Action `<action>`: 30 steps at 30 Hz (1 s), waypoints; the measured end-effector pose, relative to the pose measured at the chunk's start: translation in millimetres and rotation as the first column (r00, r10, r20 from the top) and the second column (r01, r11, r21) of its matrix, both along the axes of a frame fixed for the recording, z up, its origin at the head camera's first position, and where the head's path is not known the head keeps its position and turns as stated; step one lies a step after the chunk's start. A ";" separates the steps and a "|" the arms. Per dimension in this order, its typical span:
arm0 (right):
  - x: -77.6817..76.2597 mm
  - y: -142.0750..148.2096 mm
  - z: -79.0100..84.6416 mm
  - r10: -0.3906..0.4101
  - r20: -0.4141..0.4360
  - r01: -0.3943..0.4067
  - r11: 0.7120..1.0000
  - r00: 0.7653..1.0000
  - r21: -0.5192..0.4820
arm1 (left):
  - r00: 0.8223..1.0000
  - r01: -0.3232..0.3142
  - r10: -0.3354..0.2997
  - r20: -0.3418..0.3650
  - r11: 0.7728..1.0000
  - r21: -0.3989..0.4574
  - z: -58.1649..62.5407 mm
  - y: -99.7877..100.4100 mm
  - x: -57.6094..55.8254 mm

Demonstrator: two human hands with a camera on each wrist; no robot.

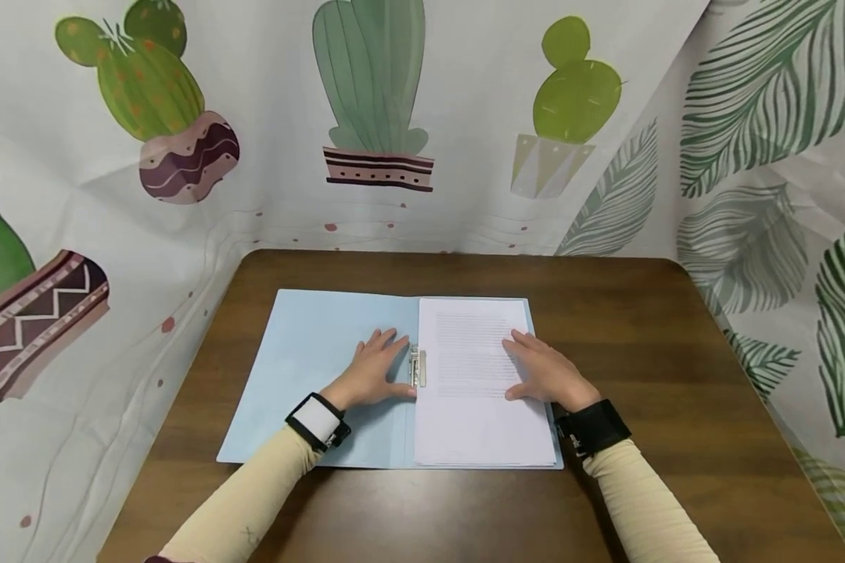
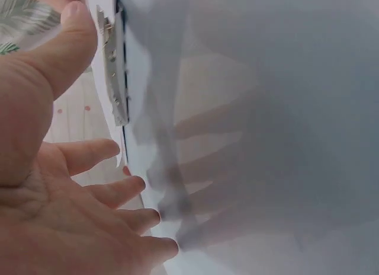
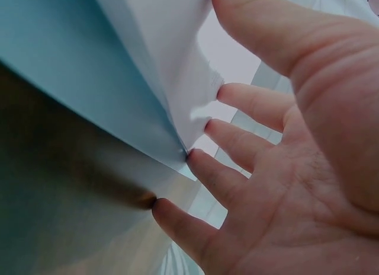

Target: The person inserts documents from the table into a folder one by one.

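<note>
A light blue folder (image 1: 289, 344) lies spread flat on the table, with a stack of printed paper (image 1: 482, 438) on its right side. At the spine sits a metal clip (image 1: 418, 367), beside the paper's left edge. My left hand (image 1: 373, 375) is over the left cover, fingers spread, thumb close to the clip (image 2: 113, 67); in the left wrist view its fingertips (image 2: 169, 246) meet the blue cover. My right hand (image 1: 549, 375) rests at the paper's right edge. In the right wrist view its fingers are apart, the upper ones touching the paper (image 3: 172, 56), the lowest fingertip touching the wood.
The brown wooden table (image 1: 648, 328) extends around the folder on all sides. Behind it hangs a white cloth (image 1: 267, 156) printed with cacti, joined at the right by a leaf-patterned cloth (image 1: 746, 234). Both wrists wear black straps (image 1: 595, 428).
</note>
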State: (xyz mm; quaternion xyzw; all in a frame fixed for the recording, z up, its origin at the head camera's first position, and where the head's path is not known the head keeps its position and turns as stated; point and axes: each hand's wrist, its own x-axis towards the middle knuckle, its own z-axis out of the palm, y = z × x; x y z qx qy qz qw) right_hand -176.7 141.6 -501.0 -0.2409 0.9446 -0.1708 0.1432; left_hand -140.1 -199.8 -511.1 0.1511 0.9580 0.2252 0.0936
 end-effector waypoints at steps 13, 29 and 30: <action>2.3 2.0 -2.8 0.015 -0.008 -0.015 1.000 1.000 -0.002 | 0.871 -0.476 0.459 -0.177 0.877 -0.066 24.9 -129.7 19.9; -0.6 6.7 -1.2 0.019 -0.019 -0.020 1.000 1.000 -0.021 | 0.853 -0.522 0.522 0.020 0.852 0.036 41.2 -181.0 20.8; -0.7 6.8 -0.7 0.021 -0.020 -0.022 1.000 1.000 -0.020 | 0.856 -0.517 0.515 0.052 0.855 0.045 48.0 -183.3 19.9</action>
